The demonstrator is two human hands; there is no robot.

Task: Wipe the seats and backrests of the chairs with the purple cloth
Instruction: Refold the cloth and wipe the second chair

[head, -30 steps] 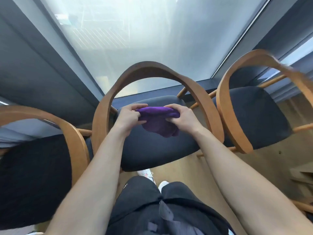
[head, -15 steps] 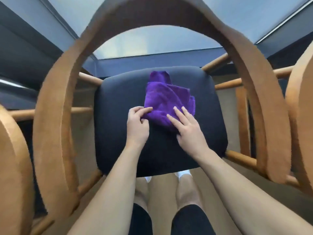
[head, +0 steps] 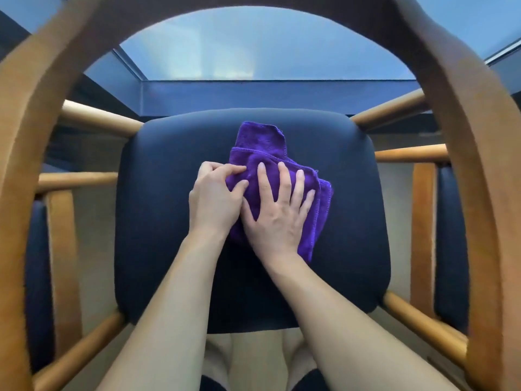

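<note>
Right grip (head: 277, 210) is laid flat on the purple cloth (head: 262, 139), with the fingers straight and spread and the palm pressed down; nothing is clasped by it. Close against its thumb side the left grip (head: 214, 198) is set, fingers curled, and a fold at the cloth's left edge is pinched between thumb and forefinger.

The cloth is bunched in several overlapping folds, and its stitched hems are exposed. It is found on the dark padded seat (head: 169, 235), about the middle and slightly toward the far half. One corner is extended toward the far edge of the seat without reaching it.

The view is framed by the bent wooden backrest (head: 465, 136), which is blurred at this closeness. Round wooden rails (head: 98, 117) are seen running off from the seat on both sides. Dark cushions at the left edge (head: 39, 277) and right edge (head: 448, 249) are probably parts of neighbouring chairs. A window pane (head: 253, 46) is noted beyond the seat. Bare knees (head: 217, 359) are visible below its near edge.
</note>
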